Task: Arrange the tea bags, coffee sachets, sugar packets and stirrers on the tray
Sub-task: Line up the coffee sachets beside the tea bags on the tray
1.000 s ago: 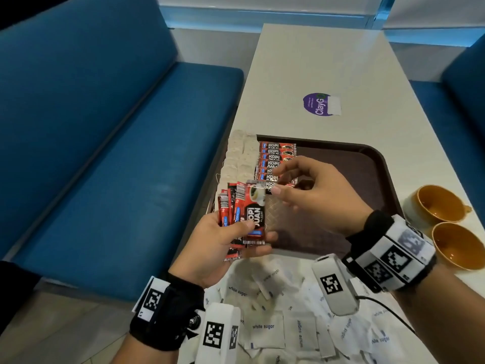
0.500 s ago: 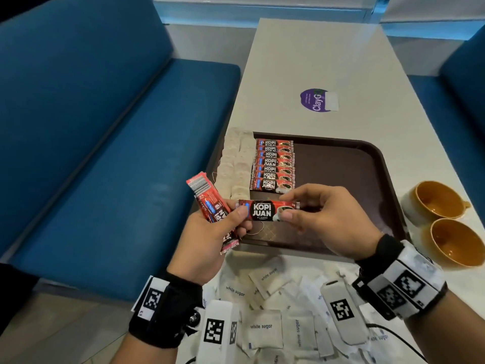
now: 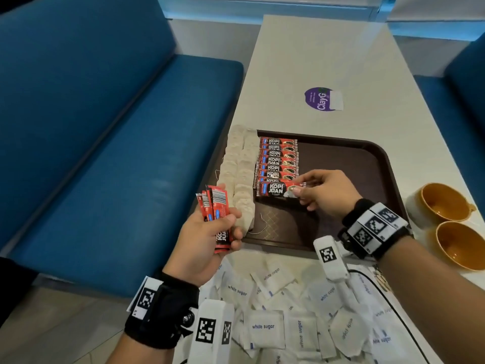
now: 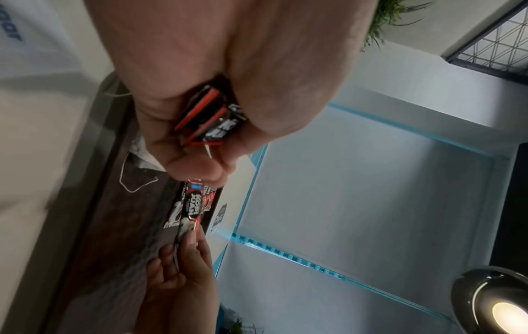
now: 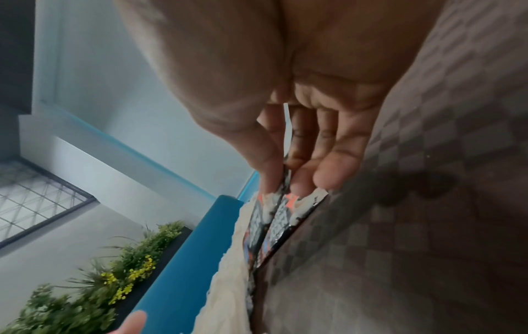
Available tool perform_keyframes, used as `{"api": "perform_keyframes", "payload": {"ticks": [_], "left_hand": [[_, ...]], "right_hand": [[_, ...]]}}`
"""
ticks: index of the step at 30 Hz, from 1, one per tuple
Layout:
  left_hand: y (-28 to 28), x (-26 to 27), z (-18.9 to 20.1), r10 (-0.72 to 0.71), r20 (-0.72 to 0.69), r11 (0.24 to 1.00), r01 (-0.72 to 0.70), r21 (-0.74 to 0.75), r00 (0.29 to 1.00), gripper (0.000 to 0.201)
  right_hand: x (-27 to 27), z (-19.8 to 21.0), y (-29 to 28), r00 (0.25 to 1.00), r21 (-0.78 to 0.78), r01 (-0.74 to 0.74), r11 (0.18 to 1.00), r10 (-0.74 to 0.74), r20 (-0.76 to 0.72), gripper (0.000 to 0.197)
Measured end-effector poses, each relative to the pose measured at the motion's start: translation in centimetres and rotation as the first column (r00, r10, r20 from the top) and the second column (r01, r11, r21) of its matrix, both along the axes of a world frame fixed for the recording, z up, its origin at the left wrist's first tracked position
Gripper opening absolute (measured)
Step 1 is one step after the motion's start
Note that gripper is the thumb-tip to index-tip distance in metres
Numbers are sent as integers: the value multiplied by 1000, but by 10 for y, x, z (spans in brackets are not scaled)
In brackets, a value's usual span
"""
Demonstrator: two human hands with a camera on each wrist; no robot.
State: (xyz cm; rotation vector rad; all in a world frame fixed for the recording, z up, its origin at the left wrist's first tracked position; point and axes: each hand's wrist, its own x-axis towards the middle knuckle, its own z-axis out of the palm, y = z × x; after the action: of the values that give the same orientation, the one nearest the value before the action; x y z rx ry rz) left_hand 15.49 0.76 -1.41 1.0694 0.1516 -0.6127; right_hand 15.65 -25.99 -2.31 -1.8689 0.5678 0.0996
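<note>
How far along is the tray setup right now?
Done: tea bags line the tray left edge, beside a column of coffee sachets. In hand: the right hand pinches one sachet at the column's near end; the left hand holds spare sachets. Left: sugar packets lie off the tray; no stirrers visible.

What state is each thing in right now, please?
Tray: partly filled.
Tea bags: lined up on the tray's left side.
Coffee row: overlapping neatly.
Single sachet: pinched by right hand.
Spare sachets: gripped by left hand.
Sugar packets: loose off tray.
Cups: empty.
</note>
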Motion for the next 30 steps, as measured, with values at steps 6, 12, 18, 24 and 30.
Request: {"api": "perform_keyframes", "payload": {"ticks": [6, 12, 18, 24, 30], "left_hand": [[0, 1, -3, 15, 39, 1000, -15, -8, 999, 79], [-4, 1, -1, -2, 8, 1000, 3, -30, 1000, 64], [-5, 0, 1, 3, -39, 999, -5, -48, 999, 58], [-2, 0, 4, 15, -85, 997, -22, -73, 996, 64], [-2, -2, 7, -54, -27, 997, 53, -57, 998, 63]], "right_hand": [[10, -6, 0, 998, -60, -30, 998, 26, -64, 18], [13, -10, 2, 996, -125, -10, 992, -1, -91, 27], [18, -10, 4, 996, -222, -40, 974, 20, -91, 35], [18, -9, 3, 996, -272, -43, 961, 20, -87, 30], [13, 10, 7, 999, -280, -51, 959, 49, -13, 18]]}}
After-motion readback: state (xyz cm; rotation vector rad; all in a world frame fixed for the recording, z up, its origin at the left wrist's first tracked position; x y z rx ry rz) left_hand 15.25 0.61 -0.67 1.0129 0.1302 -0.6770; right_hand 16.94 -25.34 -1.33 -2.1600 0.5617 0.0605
